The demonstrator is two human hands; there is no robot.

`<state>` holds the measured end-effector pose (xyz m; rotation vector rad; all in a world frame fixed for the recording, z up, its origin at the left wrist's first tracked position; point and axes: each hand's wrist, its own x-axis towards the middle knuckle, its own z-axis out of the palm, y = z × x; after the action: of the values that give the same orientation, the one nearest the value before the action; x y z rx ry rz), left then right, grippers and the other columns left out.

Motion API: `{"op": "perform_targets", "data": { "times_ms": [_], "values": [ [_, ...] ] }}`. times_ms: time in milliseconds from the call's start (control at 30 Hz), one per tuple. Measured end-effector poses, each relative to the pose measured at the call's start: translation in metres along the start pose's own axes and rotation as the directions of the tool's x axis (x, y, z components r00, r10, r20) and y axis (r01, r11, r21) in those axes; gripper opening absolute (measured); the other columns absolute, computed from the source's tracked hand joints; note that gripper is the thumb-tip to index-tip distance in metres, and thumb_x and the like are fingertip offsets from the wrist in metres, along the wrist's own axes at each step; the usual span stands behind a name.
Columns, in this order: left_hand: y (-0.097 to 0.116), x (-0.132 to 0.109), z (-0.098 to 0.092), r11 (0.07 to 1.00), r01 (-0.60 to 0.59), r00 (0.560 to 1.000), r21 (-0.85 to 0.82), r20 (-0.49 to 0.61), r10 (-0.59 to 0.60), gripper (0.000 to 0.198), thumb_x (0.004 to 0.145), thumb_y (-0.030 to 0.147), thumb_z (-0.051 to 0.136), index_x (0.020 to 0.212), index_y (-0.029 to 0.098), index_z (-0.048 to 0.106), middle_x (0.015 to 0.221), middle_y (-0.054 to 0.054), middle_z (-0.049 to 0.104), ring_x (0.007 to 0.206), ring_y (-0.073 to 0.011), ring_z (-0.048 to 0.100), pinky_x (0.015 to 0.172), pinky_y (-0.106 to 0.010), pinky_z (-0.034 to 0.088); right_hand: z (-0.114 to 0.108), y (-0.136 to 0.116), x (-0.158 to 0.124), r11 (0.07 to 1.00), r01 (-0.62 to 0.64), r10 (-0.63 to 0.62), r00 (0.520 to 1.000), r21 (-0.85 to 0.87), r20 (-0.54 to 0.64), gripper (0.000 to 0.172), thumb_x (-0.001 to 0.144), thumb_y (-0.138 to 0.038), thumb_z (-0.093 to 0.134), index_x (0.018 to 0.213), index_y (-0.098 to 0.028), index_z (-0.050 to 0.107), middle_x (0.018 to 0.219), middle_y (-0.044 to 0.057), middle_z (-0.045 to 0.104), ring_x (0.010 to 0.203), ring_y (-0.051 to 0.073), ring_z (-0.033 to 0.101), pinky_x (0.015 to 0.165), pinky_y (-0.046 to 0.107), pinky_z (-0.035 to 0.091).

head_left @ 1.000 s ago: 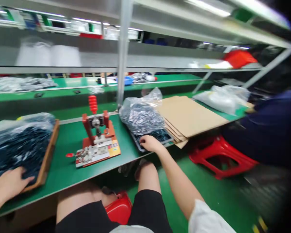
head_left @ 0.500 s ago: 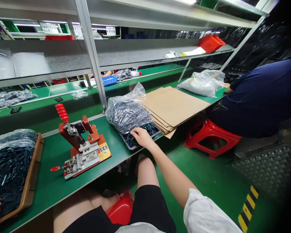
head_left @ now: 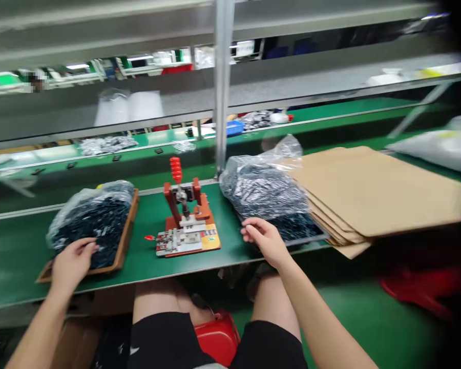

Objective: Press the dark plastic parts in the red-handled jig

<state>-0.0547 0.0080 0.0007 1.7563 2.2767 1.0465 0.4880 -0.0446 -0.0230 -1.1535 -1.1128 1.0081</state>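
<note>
My left hand (head_left: 74, 260) lies with fingers stretched on a heap of small dark parts (head_left: 94, 220) under clear plastic, in a wooden tray (head_left: 131, 225) at the left of the green bench. My right hand (head_left: 264, 239) hovers at the front left corner of a dark tray (head_left: 309, 236), which carries a clear bag of dark parts (head_left: 265, 189). Its fingers are curled towards the thumb; whatever they hold is too small to make out. Between the hands stands a red hand-lever press (head_left: 186, 228).
A stack of cardboard sheets (head_left: 369, 189) lies right of the dark tray. A metal post (head_left: 223, 87) rises behind the press, under a grey shelf. A white bag (head_left: 441, 148) sits far right. I sit on a red stool (head_left: 217, 338). A second bench behind holds more bagged parts.
The view has swung left, so the seated person in dark blue is out of frame. My right hand has drawn back from inside the dark tray to its corner. My left hand is fully in view again.
</note>
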Motion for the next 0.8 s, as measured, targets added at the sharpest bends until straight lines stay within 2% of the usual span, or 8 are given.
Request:
{"op": "perform_targets", "data": {
  "times_ms": [67,133,300,400,500,600,700,800],
  "values": [
    [0.026,-0.022,0.004,0.975,-0.078,0.997,-0.210,-0.028,0.074,0.048,0.082,0.061,0.058,0.098,0.019,0.073,0.097,-0.009,0.079,0.087,-0.0255,0.076,0.090,-0.044,0.061,0.018,0.011,-0.005,0.997,0.058,-0.056,0.998,-0.054,0.040,0.028,0.082,-0.047,0.072,0.089,-0.020,0.071,0.074,0.004,0.071,0.062,0.017,0.065,0.060,0.030,0.055],
    [0.055,-0.043,0.016,0.940,-0.144,0.990,-0.311,-0.039,0.138,0.044,0.084,0.057,0.060,0.097,0.018,0.076,0.109,-0.011,0.076,0.089,-0.0240,0.075,0.091,-0.042,0.061,0.039,0.026,-0.006,0.996,0.077,-0.072,0.994,-0.054,0.087,0.027,0.083,-0.048,0.071,0.088,-0.021,0.070,0.075,0.006,0.071,0.064,0.020,0.067,0.063,0.034,0.058],
    [0.104,-0.079,0.067,0.846,0.037,0.972,-0.532,0.215,0.093,0.045,0.081,0.056,0.070,0.103,0.017,0.078,0.097,-0.011,0.079,0.086,-0.0255,0.076,0.083,-0.040,0.064,0.085,0.062,0.006,1.000,-0.008,0.007,0.997,0.009,0.081,0.036,0.081,-0.057,0.069,0.094,-0.023,0.065,0.084,0.009,0.075,0.072,0.025,0.073,0.071,0.041,0.063],
    [0.120,-0.084,0.095,0.872,0.011,0.947,-0.489,0.286,0.148,0.039,0.082,0.053,0.068,0.097,0.019,0.078,0.097,-0.010,0.079,0.088,-0.0259,0.075,0.085,-0.040,0.062,0.090,0.077,0.015,0.997,0.016,-0.013,0.999,-0.079,0.035,0.034,0.085,-0.058,0.061,0.091,-0.024,0.062,0.081,0.008,0.073,0.071,0.024,0.071,0.069,0.038,0.061],
    [0.139,-0.083,0.116,0.900,-0.227,0.899,-0.373,0.275,0.340,0.027,0.087,0.045,0.062,0.089,0.023,0.078,0.100,-0.008,0.078,0.098,-0.0265,0.070,0.094,-0.044,0.056,0.086,0.085,0.015,0.985,0.042,-0.043,0.999,-0.169,0.000,0.028,0.086,-0.051,0.060,0.091,-0.023,0.062,0.082,0.006,0.071,0.068,0.021,0.068,0.067,0.035,0.059],
    [0.158,-0.082,0.135,0.859,-0.425,0.828,-0.284,0.262,0.496,0.023,0.091,0.037,0.057,0.086,0.023,0.075,0.105,-0.009,0.075,0.107,-0.0288,0.064,0.101,-0.047,0.050,0.085,0.086,0.012,0.997,-0.012,0.013,1.000,-0.079,0.020,0.027,0.085,-0.048,0.062,0.094,-0.023,0.061,0.083,0.007,0.072,0.070,0.021,0.070,0.068,0.035,0.060],
    [0.174,-0.081,0.151,0.848,-0.491,0.789,-0.198,0.311,0.530,0.022,0.091,0.027,0.052,0.086,0.019,0.071,0.110,-0.014,0.072,0.110,-0.0312,0.062,0.099,-0.047,0.048,0.086,0.085,0.011,0.999,-0.034,0.036,0.998,-0.030,0.056,0.026,0.087,-0.047,0.060,0.097,-0.023,0.061,0.079,0.006,0.072,0.074,0.022,0.072,0.072,0.036,0.061],
    [0.181,-0.078,0.159,0.838,-0.539,0.754,-0.084,0.397,0.524,0.024,0.091,0.021,0.047,0.086,0.018,0.070,0.108,-0.016,0.072,0.108,-0.0336,0.063,0.096,-0.050,0.047,0.086,0.083,0.011,0.996,0.014,-0.010,0.999,-0.092,0.044,0.022,0.089,-0.043,0.057,0.097,-0.023,0.062,0.087,0.007,0.072,0.078,0.022,0.072,0.070,0.035,0.061]
  ]
}}
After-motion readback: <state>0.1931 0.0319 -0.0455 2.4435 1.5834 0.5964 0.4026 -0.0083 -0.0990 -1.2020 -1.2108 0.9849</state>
